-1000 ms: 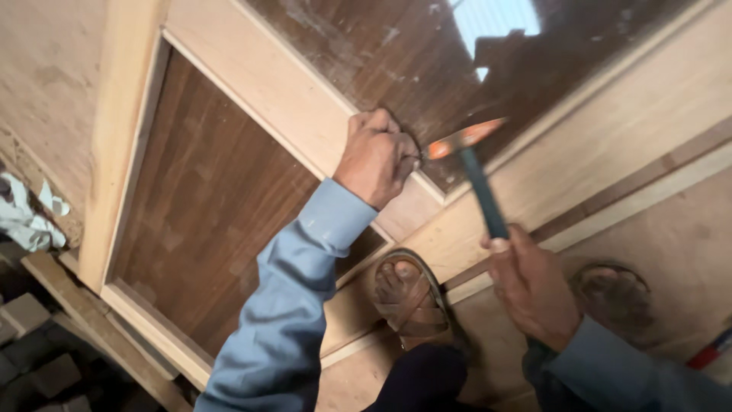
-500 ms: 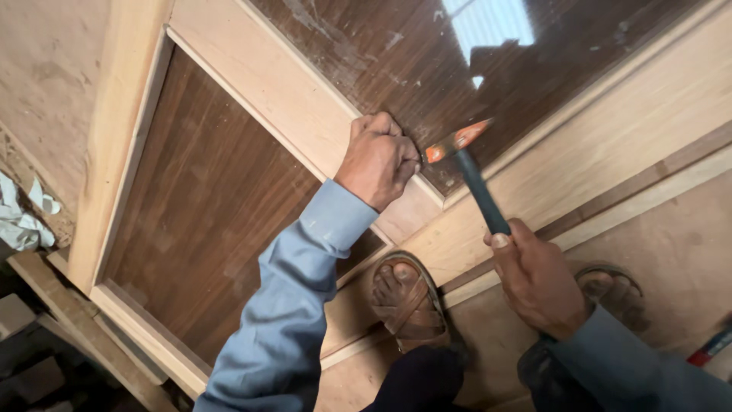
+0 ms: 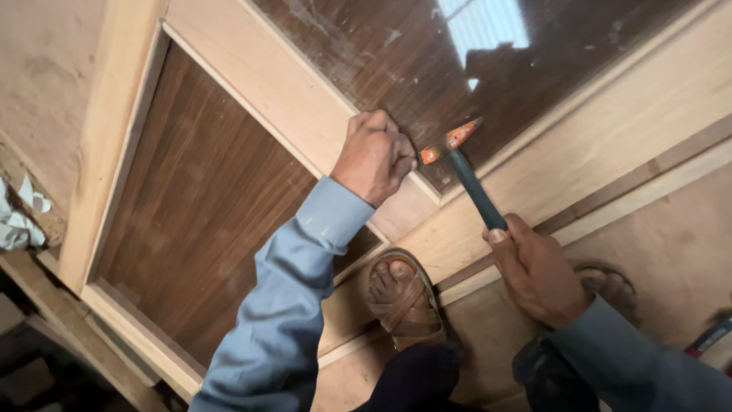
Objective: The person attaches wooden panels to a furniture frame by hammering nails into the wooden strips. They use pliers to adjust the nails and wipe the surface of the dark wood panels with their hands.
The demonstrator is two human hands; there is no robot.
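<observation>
An orange-headed hammer with dark handle sits gripped in the right hand; left hand fisted on the door.

A small hammer with orange-painted head and dark handle, tilted, head just above the pale wooden door frame beside the dark panel.

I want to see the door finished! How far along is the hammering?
Done: the pale wooden door frame already holds its dark panels. In hand: the left hand pinches something tiny, hidden by the fingers, at the panel's corner, while the right hand aims the orange-headed hammer at it. Left: the blow has not landed; I cannot tell how much edging remains.
</observation>
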